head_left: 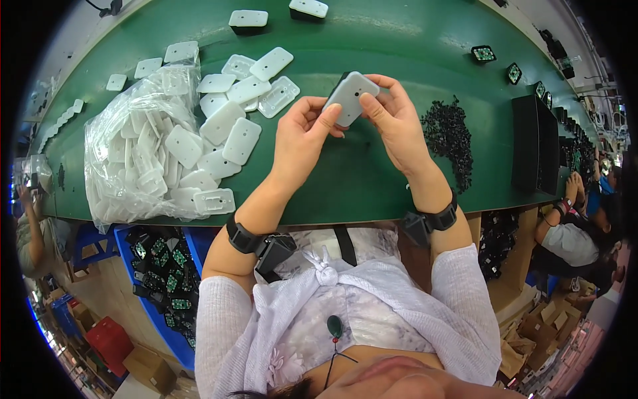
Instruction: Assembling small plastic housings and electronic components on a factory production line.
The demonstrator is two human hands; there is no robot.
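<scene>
Both hands hold one white rounded-rectangle plastic cover [350,98] above the green table [372,179]. A black part shows behind its upper left edge. My left hand [302,136] grips its lower left side with the thumb on the face. My right hand [392,120] pinches its right side with thumb and fingers. Each wrist wears a black band. A heap of the same white covers [222,126] lies to the left of my left hand. A pile of small black pieces [450,136] lies just right of my right hand.
A clear plastic bag [133,159] full of white covers lies at the left. Two assembled white-and-black units [248,20] sit at the far edge. A black box [535,143] stands at the right. Below the table a blue bin [163,266] holds green circuit boards. Other people work at both sides.
</scene>
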